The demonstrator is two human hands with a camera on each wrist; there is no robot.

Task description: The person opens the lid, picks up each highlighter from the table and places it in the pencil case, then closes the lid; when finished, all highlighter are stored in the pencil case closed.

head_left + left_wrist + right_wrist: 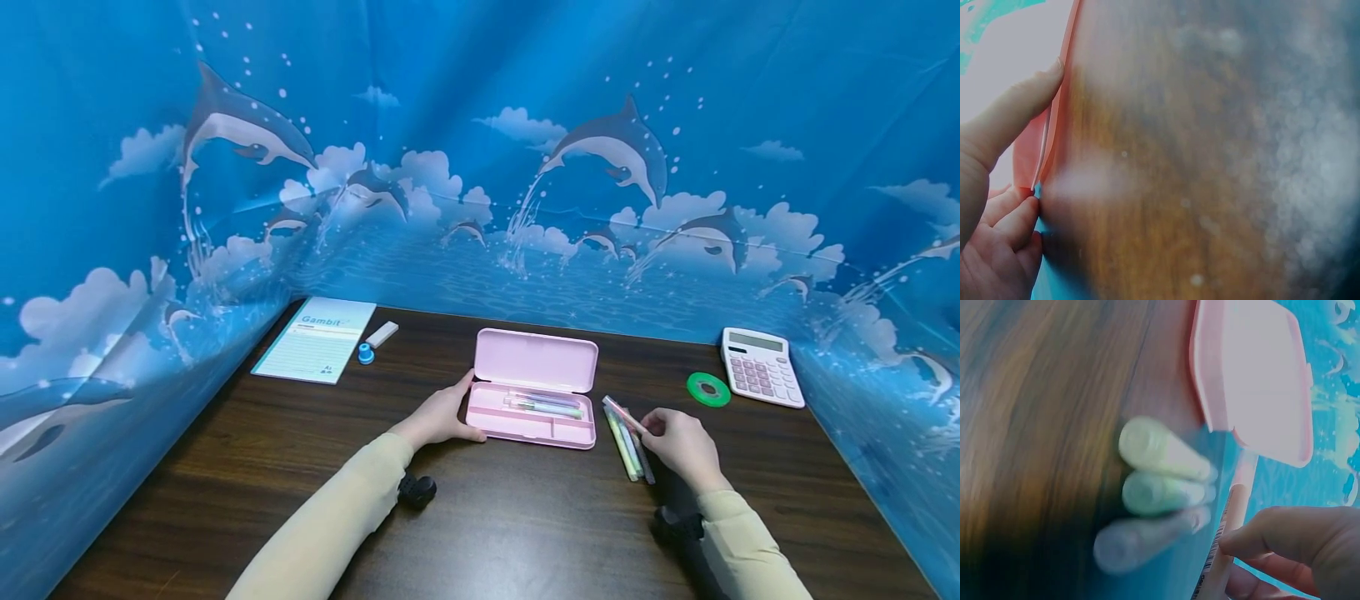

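A pink pencil case [536,362] stands with its lid up in the head view, a few pens [547,407] lying in its long compartment. My left hand [442,417] holds the case at its left end, thumb at the front corner and fingers reaching behind; the left wrist view shows the thumb on the case's edge [1054,134]. Right of the case, my right hand [682,442] pinches a pink pen [1235,512] between thumb and fingers. Under it on the table lie a yellow pen [1160,450], a green pen [1163,492] and a greyish-purple pen [1141,540], side by side.
At the back left lie a notebook [315,340], a white eraser [383,334] and a small blue object [365,354]. To the right sit a green tape roll [694,388] and a white calculator [761,367]. A dolphin-printed curtain [480,167] borders the dark wooden table [540,525].
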